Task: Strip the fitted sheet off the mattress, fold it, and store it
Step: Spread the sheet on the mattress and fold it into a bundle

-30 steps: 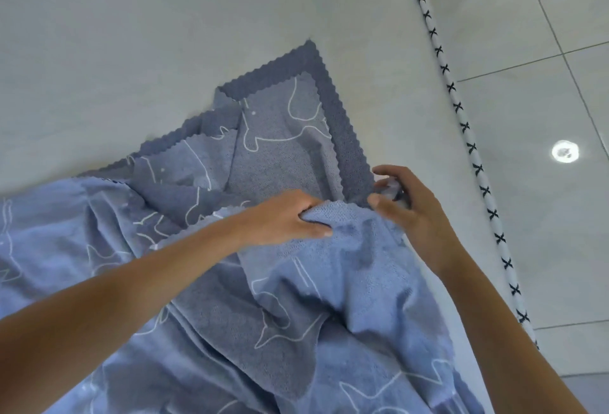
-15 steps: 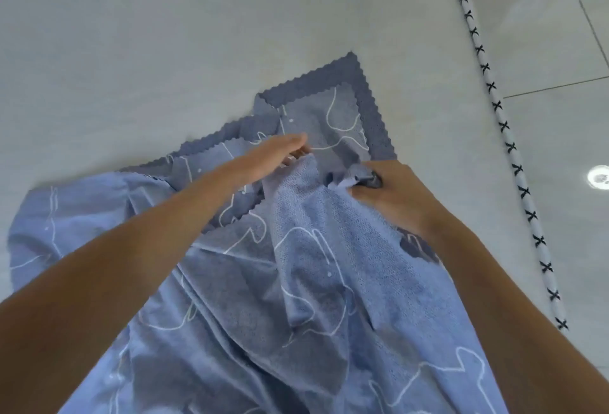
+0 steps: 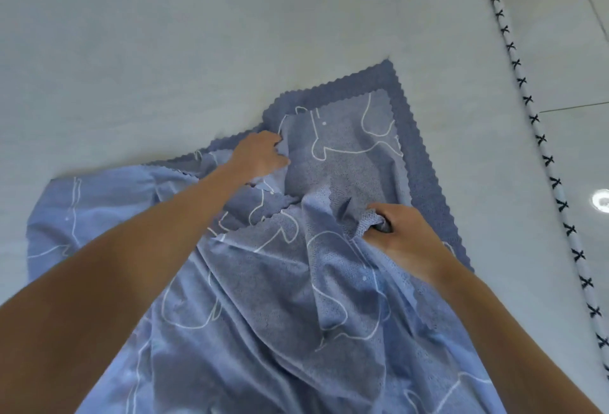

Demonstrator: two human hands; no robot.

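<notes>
On the mattress (image 3: 197, 34), both hands (image 3: 260, 158) (image 3: 403, 237) clutch the sheet (image 3: 263, 298).

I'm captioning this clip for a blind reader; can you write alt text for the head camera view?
Two bare arms reach over a rumpled blue sheet printed with white outline shapes, lying on a pale grey mattress. The left hand presses a fold near the scalloped corner while the right hand grips a bunch of fabric. A cross-stitched trim edges the mattress beside a tiled floor.
</notes>
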